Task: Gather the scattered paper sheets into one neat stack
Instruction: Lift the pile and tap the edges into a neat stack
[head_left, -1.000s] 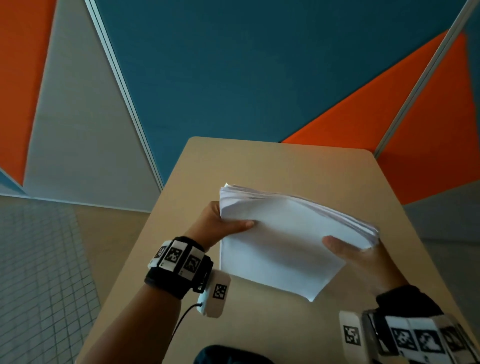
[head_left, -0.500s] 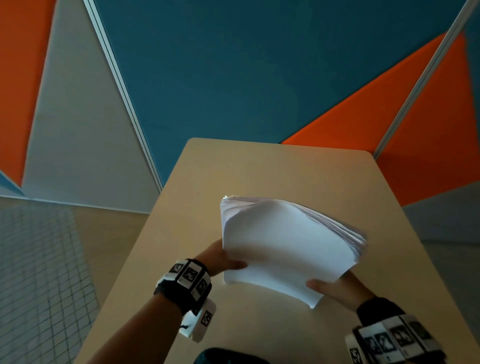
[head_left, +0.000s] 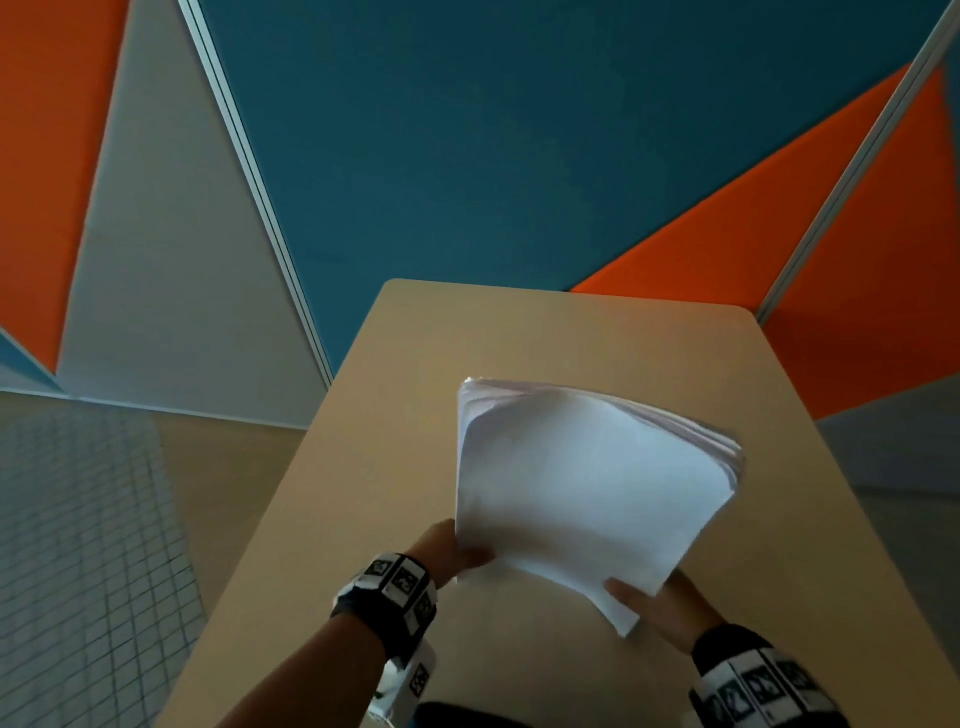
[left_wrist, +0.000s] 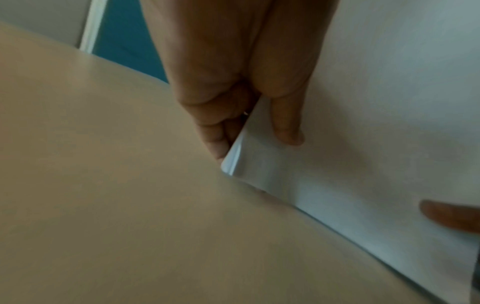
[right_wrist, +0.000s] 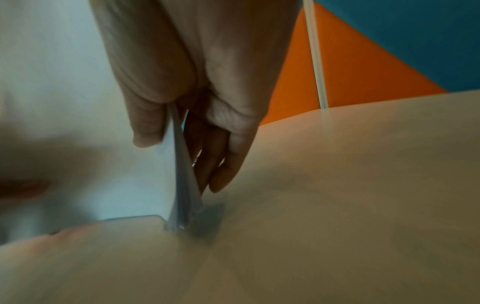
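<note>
A thick stack of white paper sheets (head_left: 587, 478) stands tilted on its lower edge on the beige table (head_left: 395, 426), its top edges fanned and uneven. My left hand (head_left: 457, 553) pinches the stack's lower left corner, thumb in front and fingers behind. My right hand (head_left: 652, 605) pinches the lower right corner in the same way. In the left wrist view the left hand (left_wrist: 259, 133) holds the paper stack (left_wrist: 363, 123) with its corner touching the table (left_wrist: 103, 164). In the right wrist view the right hand (right_wrist: 182, 144) clamps the stack's edge (right_wrist: 182, 205), which touches the table (right_wrist: 337, 185).
The table is narrow, with its left edge (head_left: 291, 457) over a tiled floor (head_left: 78, 545). Blue, orange and grey wall panels (head_left: 467, 156) stand behind its far edge. A dark object (head_left: 467, 717) shows at the bottom edge of the head view.
Both hands slid down from the stack's sides to its lower corners, and the stack moved toward me and stands more upright, its top sheets curling.
</note>
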